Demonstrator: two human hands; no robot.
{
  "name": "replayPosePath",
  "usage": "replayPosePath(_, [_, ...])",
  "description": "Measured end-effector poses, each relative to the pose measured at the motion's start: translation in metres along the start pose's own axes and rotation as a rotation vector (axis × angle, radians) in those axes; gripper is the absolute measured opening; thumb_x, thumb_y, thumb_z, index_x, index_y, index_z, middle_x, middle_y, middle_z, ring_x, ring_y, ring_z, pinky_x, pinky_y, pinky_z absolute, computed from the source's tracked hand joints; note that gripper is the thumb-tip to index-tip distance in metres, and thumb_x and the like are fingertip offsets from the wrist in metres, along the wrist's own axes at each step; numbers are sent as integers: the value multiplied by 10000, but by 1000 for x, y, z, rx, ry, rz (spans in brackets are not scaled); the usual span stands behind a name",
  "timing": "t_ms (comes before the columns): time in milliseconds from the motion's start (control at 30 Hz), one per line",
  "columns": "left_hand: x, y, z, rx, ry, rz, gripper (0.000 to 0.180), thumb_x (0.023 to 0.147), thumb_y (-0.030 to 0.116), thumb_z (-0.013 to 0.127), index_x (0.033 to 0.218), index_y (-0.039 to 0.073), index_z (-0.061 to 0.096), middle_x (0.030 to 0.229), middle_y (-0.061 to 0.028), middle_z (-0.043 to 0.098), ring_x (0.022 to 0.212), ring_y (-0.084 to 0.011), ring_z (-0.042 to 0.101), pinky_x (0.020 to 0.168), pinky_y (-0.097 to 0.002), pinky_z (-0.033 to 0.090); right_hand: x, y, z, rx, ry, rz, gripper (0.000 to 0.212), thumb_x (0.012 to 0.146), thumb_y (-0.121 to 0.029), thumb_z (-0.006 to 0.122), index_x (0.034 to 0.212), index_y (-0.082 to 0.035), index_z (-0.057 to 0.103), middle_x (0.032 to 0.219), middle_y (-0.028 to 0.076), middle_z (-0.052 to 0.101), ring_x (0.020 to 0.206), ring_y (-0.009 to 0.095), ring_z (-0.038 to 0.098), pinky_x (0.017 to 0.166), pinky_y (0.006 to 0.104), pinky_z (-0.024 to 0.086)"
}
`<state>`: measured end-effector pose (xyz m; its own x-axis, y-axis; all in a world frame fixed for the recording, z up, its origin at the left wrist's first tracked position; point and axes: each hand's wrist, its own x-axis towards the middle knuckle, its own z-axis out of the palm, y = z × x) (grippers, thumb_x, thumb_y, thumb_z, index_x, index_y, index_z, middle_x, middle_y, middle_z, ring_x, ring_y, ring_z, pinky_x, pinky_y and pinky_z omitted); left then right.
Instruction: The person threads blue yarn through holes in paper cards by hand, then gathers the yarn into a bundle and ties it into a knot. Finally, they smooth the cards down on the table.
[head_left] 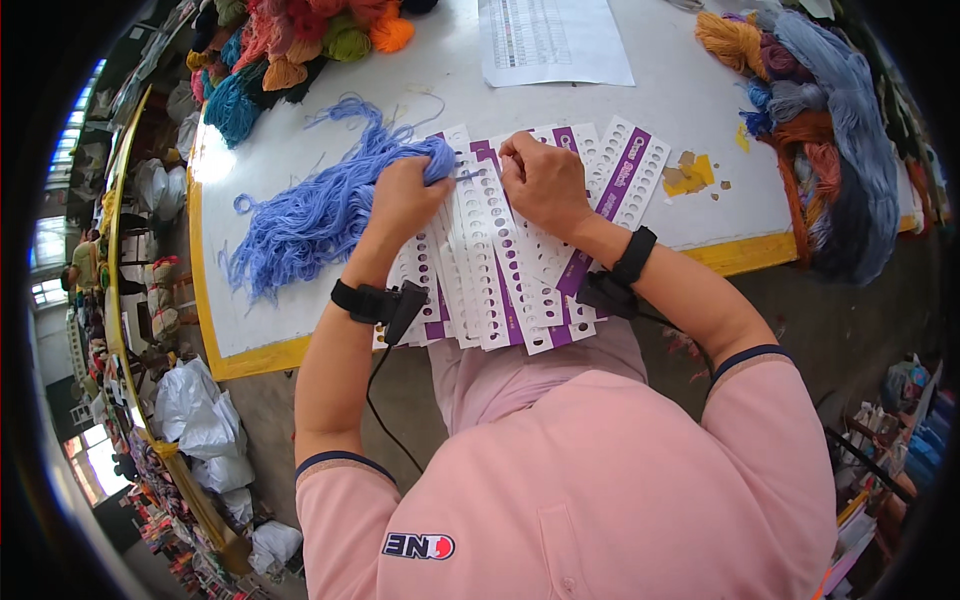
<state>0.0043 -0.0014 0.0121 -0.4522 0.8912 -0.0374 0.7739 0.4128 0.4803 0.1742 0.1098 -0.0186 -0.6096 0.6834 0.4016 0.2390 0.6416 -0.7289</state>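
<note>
My left hand (410, 192) is closed round the end of a loose bundle of periwinkle-blue yarn (310, 218), which spreads over the white tabletop to the left. From that fist a short blue strand (468, 177) reaches toward my right hand (545, 182). The right one is closed in a pinch above the cards; its fingertips are turned away, so what they grip is hidden. Beneath both hands lies a fanned, overlapping pile of white cards (492, 255) with rows of punched holes and purple bands. The pile overhangs the table's near edge above my lap.
Multicoloured yarn skeins (300, 40) are heaped at the far left. More skeins (830, 120) hang over the right edge. A printed sheet (560, 45) lies at the back, and torn yellow scraps (690, 178) lie right of the cards. Yellow trim (740, 254) borders the table.
</note>
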Motion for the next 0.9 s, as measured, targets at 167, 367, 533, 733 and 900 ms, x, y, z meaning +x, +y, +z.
replayPosePath(167, [-7, -13, -17, -34, 74, -60, 275, 796, 242, 697, 824, -29, 661, 703, -168, 650, 598, -284, 614, 589, -352, 470, 1, -3, 0, -6, -18, -1, 48, 792, -76, 577, 807, -55, 618, 607, 121, 621, 558, 287, 633, 560, 380, 497])
replayPosePath(367, [-28, -5, -42, -1875, -205, -348, 340, 966, 222, 557, 1159, -58, 566, 932, -116, 639, 658, -104, 531, 577, -201, 429, 13, -14, -19, 325, -275, 57, 94, 804, -98, 609, 857, -22, 632, 648, 126, 633, 616, 295, 642, 619, 402, 503])
replayPosePath(533, [-41, 24, -18, -1917, -204, -400, 448, 1016, 301, 419, 1357, 12, 449, 1354, -114, 518, 1230, -270, 519, 1002, -432, 427, 21, -21, -17, 250, -322, -20, 126, 836, -125, 630, 862, -2, 643, 773, 137, 655, 677, 206, 644, 621, 329, 501])
replayPosePath(733, [-41, 26, 0, -1975, -305, -307, 451, 1011, 304, 433, 1333, -11, 457, 1232, -119, 568, 1124, -236, 566, 938, -434, 474, 14, -39, 7, 1073, -668, 595, 103, 907, -99, 625, 944, -3, 612, 832, 54, 611, 723, 128, 613, 614, 250, 515])
replayPosePath(900, [-46, 15, 1, -1958, -215, -351, 390, 991, 239, 491, 1282, -21, 498, 1090, -103, 604, 990, -189, 593, 841, -377, 519, 8, -33, -5, 1076, -631, 634, 127, 940, -159, 600, 935, -33, 612, 846, 45, 611, 700, 98, 595, 591, 219, 481])
